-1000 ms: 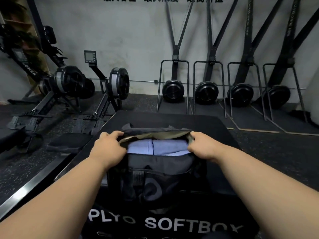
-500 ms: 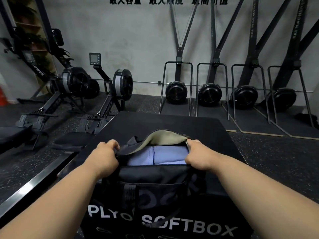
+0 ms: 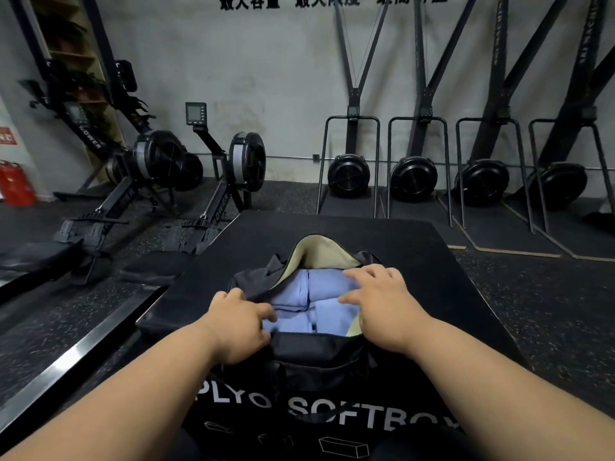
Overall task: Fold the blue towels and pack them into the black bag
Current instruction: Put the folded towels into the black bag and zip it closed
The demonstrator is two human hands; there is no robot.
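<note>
The black bag sits open on a black plyo soft box, its beige-lined flap folded back. Folded blue towels lie side by side inside the opening. My left hand is at the left end of the opening, fingertips touching the towels. On the right side, my right hand rests with spread, fairly straight fingers on top of the towels. Neither hand grips anything that I can see.
Rowing machines stand on the floor to the left. Several ski-type machines line the back wall. A red fire extinguisher stands at the far left. A metal rail runs along the box's left side.
Both hands let go of the bag's opening edges and moved inward onto the towels. The flap now lies further back, showing more of the towels.
</note>
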